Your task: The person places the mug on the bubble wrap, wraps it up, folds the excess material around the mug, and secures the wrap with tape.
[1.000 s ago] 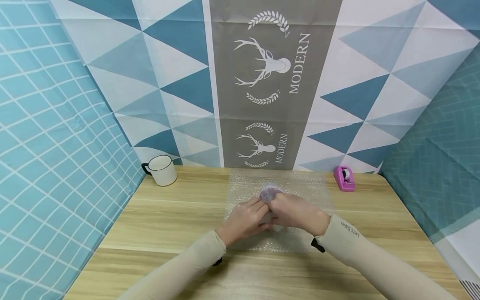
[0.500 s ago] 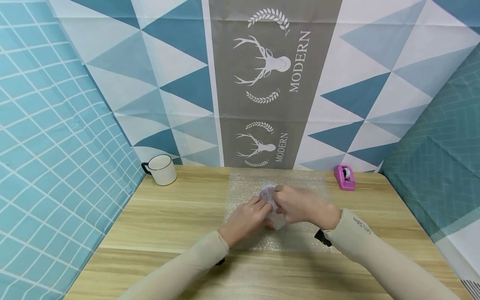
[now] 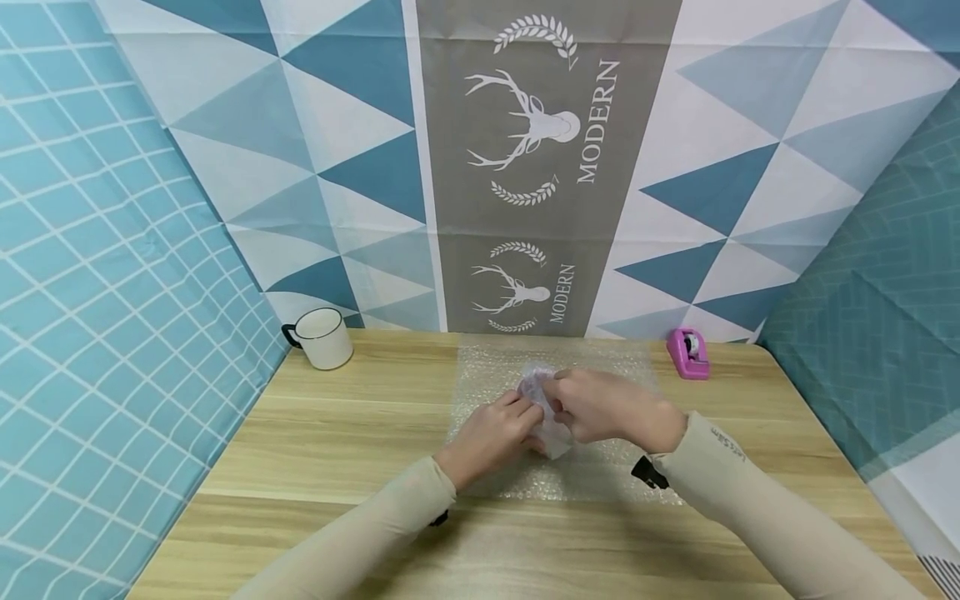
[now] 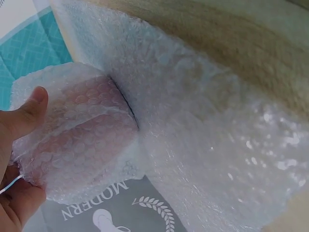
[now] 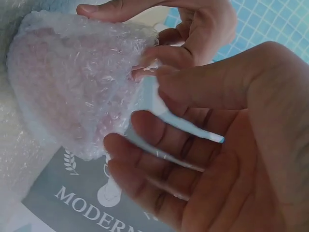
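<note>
A pinkish object wrapped in bubble wrap (image 4: pixel 79 133) stands over a flat bubble wrap sheet (image 3: pixel 487 371); the wrap hides its kind. My left hand (image 3: pixel 497 432) grips the bundle from the left, with the thumb (image 4: pixel 36 99) laid on one side and fingers at its end. On the right, my right hand (image 3: pixel 603 408) has its curled fingers at the bundle's far end. In the right wrist view, a thin pale strip of clear film (image 5: pixel 186 125) runs between that hand's thumb and fingers, at the loose edge of the wrap.
A white mug (image 3: pixel 324 340) with a black handle stands at the table's back left. At the back right sits a pink tape dispenser (image 3: pixel 688 354). Patterned cloth (image 3: pixel 517 167) hangs behind the wooden table (image 3: pixel 330 450).
My right hand has moved a little to the right, uncovering the bundle's whitish front. The purple round end now looks more covered by wrap. My left hand has kept its grip.
</note>
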Action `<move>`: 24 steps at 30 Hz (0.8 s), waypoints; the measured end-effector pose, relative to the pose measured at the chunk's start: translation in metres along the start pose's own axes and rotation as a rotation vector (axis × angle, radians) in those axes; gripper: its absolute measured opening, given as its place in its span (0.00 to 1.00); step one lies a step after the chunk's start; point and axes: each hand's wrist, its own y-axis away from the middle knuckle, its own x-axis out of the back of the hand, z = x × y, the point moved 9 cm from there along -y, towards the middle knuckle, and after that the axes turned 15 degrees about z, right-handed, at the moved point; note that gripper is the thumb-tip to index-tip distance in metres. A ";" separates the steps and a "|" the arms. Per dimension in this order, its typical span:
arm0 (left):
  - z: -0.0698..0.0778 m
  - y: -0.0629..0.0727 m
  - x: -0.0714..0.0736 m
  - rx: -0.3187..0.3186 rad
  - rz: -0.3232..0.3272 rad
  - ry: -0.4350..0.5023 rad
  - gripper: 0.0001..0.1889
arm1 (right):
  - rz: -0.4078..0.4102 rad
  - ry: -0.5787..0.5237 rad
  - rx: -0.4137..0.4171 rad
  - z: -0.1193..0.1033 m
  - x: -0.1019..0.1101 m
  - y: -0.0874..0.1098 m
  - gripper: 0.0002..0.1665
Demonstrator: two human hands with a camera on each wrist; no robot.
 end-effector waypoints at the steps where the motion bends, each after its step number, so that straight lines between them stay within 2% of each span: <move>1: 0.000 0.000 0.000 0.000 -0.002 0.002 0.25 | 0.010 -0.017 0.013 0.000 0.000 0.000 0.13; 6: -0.001 0.001 0.000 0.005 -0.004 0.014 0.24 | 0.056 -0.117 0.044 0.003 0.001 -0.002 0.14; 11: -0.001 0.000 0.001 0.012 -0.008 0.031 0.22 | 0.105 -0.177 -0.001 0.017 0.000 -0.005 0.16; 17: 0.001 0.000 0.001 -0.014 -0.013 0.041 0.19 | 0.110 -0.242 -0.102 0.036 -0.008 -0.008 0.14; 20: 0.002 0.001 0.001 -0.032 -0.005 0.041 0.20 | 0.098 -0.250 -0.145 0.044 -0.015 -0.010 0.14; 24: 0.001 0.001 0.002 -0.043 0.012 0.044 0.20 | 0.085 -0.211 -0.156 0.050 -0.021 -0.016 0.15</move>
